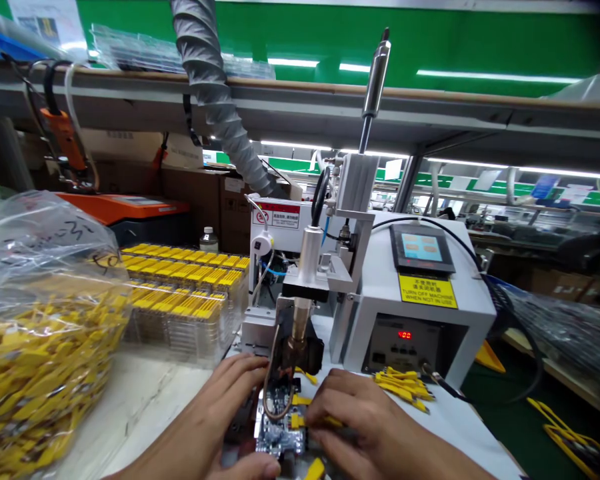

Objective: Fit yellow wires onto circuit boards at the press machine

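A small circuit board (pixel 279 421) lies under the tip of an upright soldering machine head (pixel 300 327), with yellow connectors (pixel 298 421) at its right edge. My left hand (pixel 215 407) rests along the board's left side, fingers stretched forward and thumb apart near the front edge. On the other side, the curled fingers of my right hand (pixel 350 413) pinch a yellow ribbon cable (pixel 334 421) beside the board. Part of that cable is hidden under my fingers. Another yellow piece (pixel 315 469) lies at the bottom, in front of the board.
Loose yellow cables (pixel 405 387) lie right of my right hand, before the control box (pixel 425 293). Clear trays of yellow parts (pixel 185 283) and a plastic bag of yellow cables (pixel 45 373) stand left. A grey hose (pixel 210 87) hangs overhead.
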`<state>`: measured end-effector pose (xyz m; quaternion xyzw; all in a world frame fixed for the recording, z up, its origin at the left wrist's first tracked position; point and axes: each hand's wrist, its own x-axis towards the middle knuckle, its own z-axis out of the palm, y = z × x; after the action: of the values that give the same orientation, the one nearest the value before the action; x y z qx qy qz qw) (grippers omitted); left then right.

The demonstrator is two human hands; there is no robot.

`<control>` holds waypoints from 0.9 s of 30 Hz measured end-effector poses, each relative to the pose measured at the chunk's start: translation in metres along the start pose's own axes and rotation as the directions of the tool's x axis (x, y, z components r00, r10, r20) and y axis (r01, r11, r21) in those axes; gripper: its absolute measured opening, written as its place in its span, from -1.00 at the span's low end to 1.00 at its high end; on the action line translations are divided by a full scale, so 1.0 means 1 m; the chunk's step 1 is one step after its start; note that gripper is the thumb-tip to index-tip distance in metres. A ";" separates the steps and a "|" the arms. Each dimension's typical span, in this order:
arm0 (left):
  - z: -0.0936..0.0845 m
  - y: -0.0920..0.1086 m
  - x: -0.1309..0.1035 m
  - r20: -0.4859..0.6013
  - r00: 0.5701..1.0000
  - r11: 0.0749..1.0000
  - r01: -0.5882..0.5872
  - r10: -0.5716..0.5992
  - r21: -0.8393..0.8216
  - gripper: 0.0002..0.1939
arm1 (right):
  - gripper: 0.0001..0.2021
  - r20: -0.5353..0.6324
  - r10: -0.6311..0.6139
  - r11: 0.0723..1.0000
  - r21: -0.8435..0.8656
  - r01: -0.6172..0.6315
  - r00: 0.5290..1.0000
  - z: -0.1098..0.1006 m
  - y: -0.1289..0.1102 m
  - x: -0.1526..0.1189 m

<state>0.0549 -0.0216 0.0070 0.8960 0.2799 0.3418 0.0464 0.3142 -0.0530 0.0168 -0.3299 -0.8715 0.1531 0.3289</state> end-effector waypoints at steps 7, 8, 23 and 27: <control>-0.003 0.001 -0.003 0.011 1.000 0.999 0.027 -0.026 -0.043 -0.25 | -0.82 -0.024 -0.018 1.000 -0.006 0.017 1.000 -0.001 -0.002 0.001; -0.004 0.001 -0.002 0.011 1.000 0.999 0.022 -0.022 -0.042 -0.25 | -0.82 -0.031 -0.017 1.000 -0.005 0.017 0.999 -0.002 -0.003 0.002; -0.027 -0.011 0.006 -0.070 0.976 0.960 0.190 -0.208 -0.207 -0.61 | -0.91 -0.129 0.084 0.970 0.240 -0.051 0.988 -0.016 -0.020 0.004; -0.029 -0.022 0.009 -0.152 0.946 0.954 0.265 -0.285 -0.140 -0.60 | -0.89 -0.089 -0.027 0.942 0.332 0.055 0.996 -0.029 -0.040 0.001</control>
<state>0.0314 -0.0014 0.0287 0.8113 0.3843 0.4233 0.1224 0.3144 -0.0806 0.0580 -0.2571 -0.8252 0.2780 0.4192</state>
